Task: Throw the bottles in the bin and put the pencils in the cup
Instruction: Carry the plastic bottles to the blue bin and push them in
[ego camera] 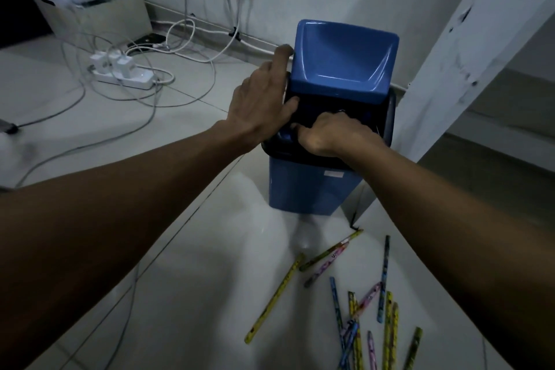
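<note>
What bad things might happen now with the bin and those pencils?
The tilted blue swing lid may snap back onto the right hand reaching into the opening if the left hand lets go. The blue plastic bin might tip from pushing on top. The patterned pencil by the white table corner might roll off.

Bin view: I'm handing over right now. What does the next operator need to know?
Left hand: flat against the lid of the bin, which is tilted open.
Right hand: curled at the opening; whether its grip holds anything is hidden.
Pencils: scattered on the white surface nearest the camera.
No bottle or cup in view.
Done: cannot confirm any bottles are binned.
Left: every pencil into the cup.
</note>
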{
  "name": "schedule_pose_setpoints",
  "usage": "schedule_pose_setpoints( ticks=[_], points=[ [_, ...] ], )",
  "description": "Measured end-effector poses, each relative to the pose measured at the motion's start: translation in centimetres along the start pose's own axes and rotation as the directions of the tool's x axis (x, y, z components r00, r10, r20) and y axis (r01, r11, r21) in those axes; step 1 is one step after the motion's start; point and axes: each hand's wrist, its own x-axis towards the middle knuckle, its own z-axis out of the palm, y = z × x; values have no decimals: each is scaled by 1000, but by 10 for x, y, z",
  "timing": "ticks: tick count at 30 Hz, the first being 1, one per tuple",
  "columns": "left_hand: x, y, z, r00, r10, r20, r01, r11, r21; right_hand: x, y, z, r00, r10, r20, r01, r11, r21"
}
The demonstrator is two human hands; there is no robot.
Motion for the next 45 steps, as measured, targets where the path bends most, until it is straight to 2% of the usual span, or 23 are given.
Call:
schedule_pose_setpoints(
  ticks=[2,5,7,9,11,13,14,18,21,25,29,32,36,38,40,42,45],
  points=[
    [-1,2,0,999,-23,31,23,1000,-12,-2,0,1,1000,14,19,-14,1000,10],
    [11,9,0,986,-139,90,157,959,-237,-5,0,5,998,37,56,-39,999,34],
    [27,17,0,937,-323,135,350,833,-429,-4,0,5,999,43,34,-44,998,47],
    [39,23,1,866,-445,228,485,634,-602,-2,0,3,999,43,14,-44,997,61],
    [45,24,2,826,-488,282,529,500,-685,1,3,5,999,42,18,-43,996,75],
    [48,24,5,804,-521,286,544,451,-708,3,7,8,999,44,24,-46,994,100],
    [50,24,7,801,-538,262,543,470,-696,4,9,9,998,50,23,-52,991,124],
    [55,26,10,862,-501,81,462,709,-532,9,16,7,998,68,10,-68,976,208],
    [57,29,8,891,-450,62,428,787,-443,9,22,7,998,33,-52,-21,978,208],
    [65,34,9,850,-516,106,512,761,-399,4,26,15,983,21,-183,9,987,161],
    [71,38,8,790,-604,104,597,720,-353,3,28,15,994,13,-113,-7,999,53],
    [75,40,3,788,-610,81,605,744,-282,2,28,13,998,16,-56,-12,998,63],
    [70,41,5,817,-567,106,576,789,-216,-5,28,13,997,21,-79,-14,996,90],
    [67,43,8,814,-568,120,580,791,-193,-9,31,15,984,16,-176,19,981,195],
    [69,44,10,796,-590,135,606,774,-185,-12,37,17,934,7,-358,109,947,302],
    [73,45,9,775,-618,134,632,751,-192,-16,46,20,863,-4,-504,191,928,321],
    [73,41,10,763,-624,170,647,737,-197,-25,56,27,768,-89,-634,318,912,257]
  ],
)
